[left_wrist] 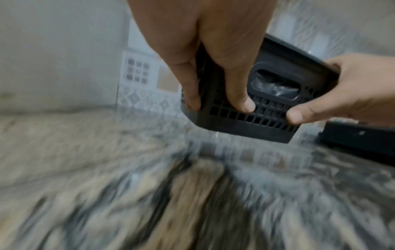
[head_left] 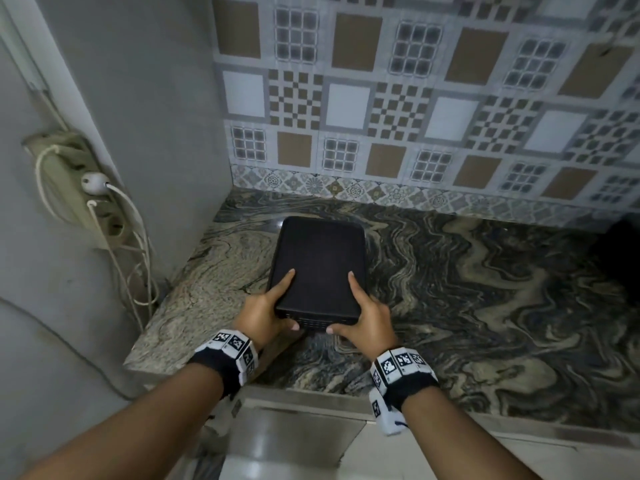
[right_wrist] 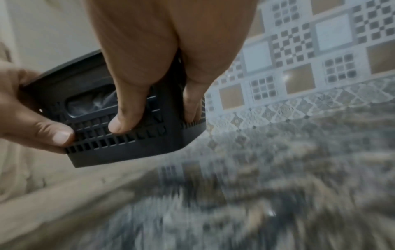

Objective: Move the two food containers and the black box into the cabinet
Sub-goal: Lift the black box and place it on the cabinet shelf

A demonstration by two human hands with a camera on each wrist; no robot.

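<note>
A black box (head_left: 318,265) with a flat top, slotted sides and a recessed handle in its near end is held between both hands over the marbled countertop (head_left: 485,306). My left hand (head_left: 268,311) grips its near left corner, with fingers along the top and side and the thumb on the slotted end (left_wrist: 245,128). My right hand (head_left: 372,318) grips the near right corner the same way (right_wrist: 128,152). The box's near end is off the counter. No food containers are in view.
A power strip (head_left: 79,188) with white cables hangs on the grey wall to the left. A dark object (head_left: 623,251) sits on the counter at the far right. Patterned tiles back the counter. Pale cabinet fronts (head_left: 294,438) lie below the counter's front edge.
</note>
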